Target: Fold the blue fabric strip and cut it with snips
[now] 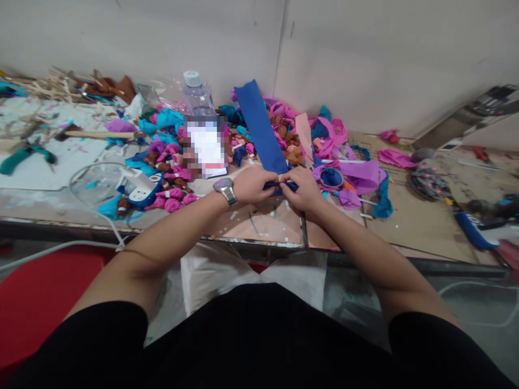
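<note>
A long dark blue strip point(261, 129) that looks like fabric leans back over the heap and runs down toward my hands. At its near end, my left hand point(256, 183) and my right hand point(300, 188) are close together, fingers pinched on a dark blue rolled or folded piece. Whether that piece is joined to the long strip is hidden by my fingers. A watch point(226, 190) is on my left wrist. Just left of my hands lies a phone point(206, 147) with a lit screen. To the right, a roll of tape point(331, 177) rests beside purple strips point(363, 175).
A plastic bottle point(198, 94) stands behind the phone. Knotted pink, brown and teal pieces point(172, 200) surround a power strip point(144, 190) with a white cable. Green-handled pliers point(26, 156) and a hammer point(97, 133) lie left. Cardboard point(409, 210) covers the right side.
</note>
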A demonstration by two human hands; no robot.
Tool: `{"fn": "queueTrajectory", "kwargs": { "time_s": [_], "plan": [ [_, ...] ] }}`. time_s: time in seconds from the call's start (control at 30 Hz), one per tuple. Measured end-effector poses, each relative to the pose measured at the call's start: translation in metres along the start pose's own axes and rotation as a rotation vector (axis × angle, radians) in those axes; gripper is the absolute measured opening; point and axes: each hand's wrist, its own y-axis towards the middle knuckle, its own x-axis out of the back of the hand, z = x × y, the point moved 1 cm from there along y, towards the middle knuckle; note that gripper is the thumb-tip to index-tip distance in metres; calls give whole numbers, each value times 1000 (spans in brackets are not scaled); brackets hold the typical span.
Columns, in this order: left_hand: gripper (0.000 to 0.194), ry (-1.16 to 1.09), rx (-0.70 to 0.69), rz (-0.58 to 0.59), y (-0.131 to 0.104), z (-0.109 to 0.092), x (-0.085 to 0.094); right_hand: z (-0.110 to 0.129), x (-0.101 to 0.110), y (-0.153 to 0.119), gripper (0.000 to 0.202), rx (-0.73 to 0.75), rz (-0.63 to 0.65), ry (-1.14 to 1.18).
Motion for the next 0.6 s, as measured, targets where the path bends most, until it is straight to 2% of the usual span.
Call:
{"fn": "queueTrajectory", "kwargs": {
  "time_s": [0.23, 0.6],
  "plan": [
    [39, -66, -31, -41, 1, -1, 3, -1, 2, 1, 10, -3, -6, 5],
    [35, -75, -29, -14, 1, 0, 0, 2, 2, 1, 10, -18, 15, 0]
  ]
}}
